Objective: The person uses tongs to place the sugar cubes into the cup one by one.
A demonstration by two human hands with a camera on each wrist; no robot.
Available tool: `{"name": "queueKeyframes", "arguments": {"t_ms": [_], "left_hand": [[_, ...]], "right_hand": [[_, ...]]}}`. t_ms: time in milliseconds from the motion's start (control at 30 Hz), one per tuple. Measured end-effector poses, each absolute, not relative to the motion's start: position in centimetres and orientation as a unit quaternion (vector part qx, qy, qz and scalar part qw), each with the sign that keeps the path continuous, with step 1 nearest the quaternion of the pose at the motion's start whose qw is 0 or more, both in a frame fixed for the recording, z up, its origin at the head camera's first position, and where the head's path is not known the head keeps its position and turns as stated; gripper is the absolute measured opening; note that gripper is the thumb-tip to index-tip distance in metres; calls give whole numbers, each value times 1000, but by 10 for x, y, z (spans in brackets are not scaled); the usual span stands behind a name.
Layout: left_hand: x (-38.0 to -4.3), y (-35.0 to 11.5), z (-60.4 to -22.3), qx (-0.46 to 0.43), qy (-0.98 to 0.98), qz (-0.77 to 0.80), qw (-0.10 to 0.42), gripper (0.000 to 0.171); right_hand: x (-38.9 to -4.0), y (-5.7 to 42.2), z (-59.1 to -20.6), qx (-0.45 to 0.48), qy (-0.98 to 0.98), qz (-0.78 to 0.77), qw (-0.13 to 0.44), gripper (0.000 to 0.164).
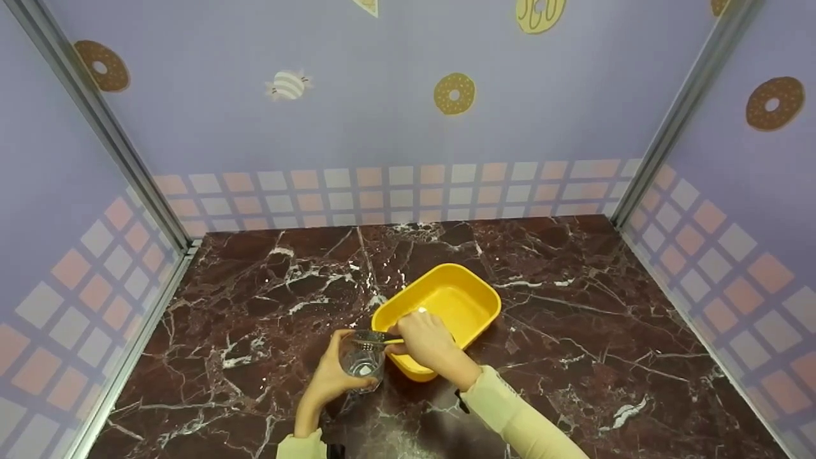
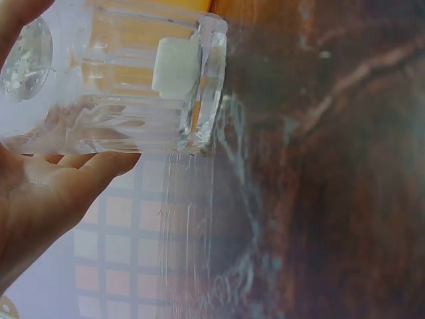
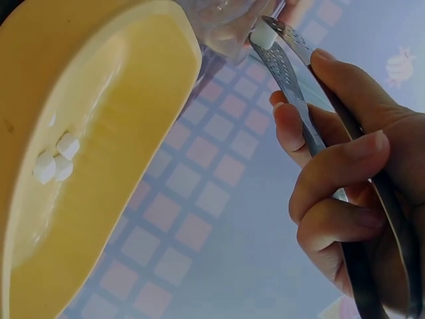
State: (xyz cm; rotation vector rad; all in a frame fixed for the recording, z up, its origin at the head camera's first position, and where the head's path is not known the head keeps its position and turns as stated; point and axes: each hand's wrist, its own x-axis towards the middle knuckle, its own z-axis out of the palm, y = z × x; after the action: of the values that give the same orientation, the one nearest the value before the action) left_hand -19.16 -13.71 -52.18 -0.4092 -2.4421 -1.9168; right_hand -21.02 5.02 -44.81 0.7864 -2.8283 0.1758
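Observation:
My left hand (image 1: 331,375) grips a clear glass (image 1: 364,382) from the side. One white cube (image 2: 176,68) lies at the bottom of it in the left wrist view. Perforated metal tongs (image 3: 285,73) are in my right hand (image 1: 428,343), fingers wrapped around the two arms. Between the tong tips a white cube (image 3: 264,34) is pinched, at the mouth of the glass. Beside the glass stands a yellow tub (image 1: 475,299), with the right hand over its near left part. Several white cubes (image 3: 63,156) lie on the tub's floor in the right wrist view.
The dark red marbled tabletop (image 1: 255,395) carries the tub. Walls (image 1: 382,127) with printed sweets and checks enclose the back and both sides, with metal posts (image 1: 688,108) at the corners.

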Motion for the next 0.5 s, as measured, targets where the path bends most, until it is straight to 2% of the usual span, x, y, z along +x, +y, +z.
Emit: {"name": "queueKeyframes", "arguments": {"t_ms": [267,500], "left_hand": [[-202,-140,-545,-130,-779,-614,1,87],[-204,-142,-550,-142,-779,-610,-4,86]], "right_hand": [[-210,51,-449,266,-956,65,105,22],[-208,54,-447,266,-955,78,107,27]]}}
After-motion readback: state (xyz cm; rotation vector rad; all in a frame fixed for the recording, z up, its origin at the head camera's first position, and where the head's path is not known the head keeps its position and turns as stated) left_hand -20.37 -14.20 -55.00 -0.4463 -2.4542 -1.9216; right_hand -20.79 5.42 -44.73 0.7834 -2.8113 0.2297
